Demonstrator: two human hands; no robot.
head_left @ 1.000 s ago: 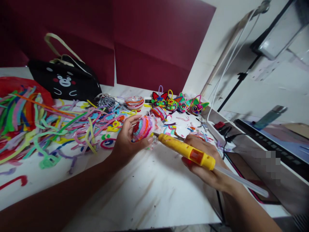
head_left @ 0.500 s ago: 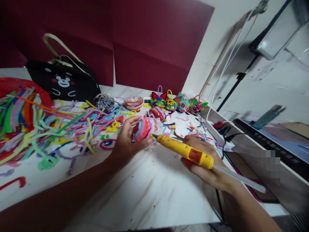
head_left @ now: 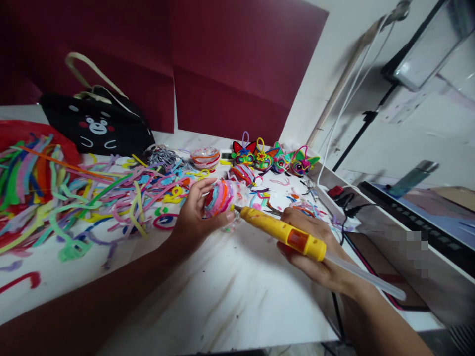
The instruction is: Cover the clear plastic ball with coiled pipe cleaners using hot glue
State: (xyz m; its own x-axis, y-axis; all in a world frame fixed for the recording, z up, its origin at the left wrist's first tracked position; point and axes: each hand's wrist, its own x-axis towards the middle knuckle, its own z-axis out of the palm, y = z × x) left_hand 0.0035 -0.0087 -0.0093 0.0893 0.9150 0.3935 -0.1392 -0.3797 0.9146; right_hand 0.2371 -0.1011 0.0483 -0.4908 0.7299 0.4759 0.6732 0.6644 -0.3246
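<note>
My left hand [head_left: 198, 207] is closed around a clear ball wrapped in coloured pipe cleaners [head_left: 221, 196], with bands of pink, orange, red and blue. Its thumb presses on the near side of the ball. In my right hand [head_left: 309, 242] is a yellow hot glue gun [head_left: 282, 231], with a clear glue stick [head_left: 365, 274] sticking out of its back end. The nozzle points left and sits at the ball's right side, close to my left thumb; whether it touches the ball I cannot tell.
Loose pipe cleaners [head_left: 111, 198] cover the left of the white table [head_left: 208, 301]. Behind the ball stand finished animal-head ornaments [head_left: 245, 157], another wrapped ball [head_left: 242, 174] and a wrapped bowl [head_left: 205, 157]. A black bag [head_left: 96, 126] is at the back left, a phone [head_left: 386, 272] at right.
The glue gun's rear end has shifted very slightly to the left and down. My left hand and the ball have stayed in place.
</note>
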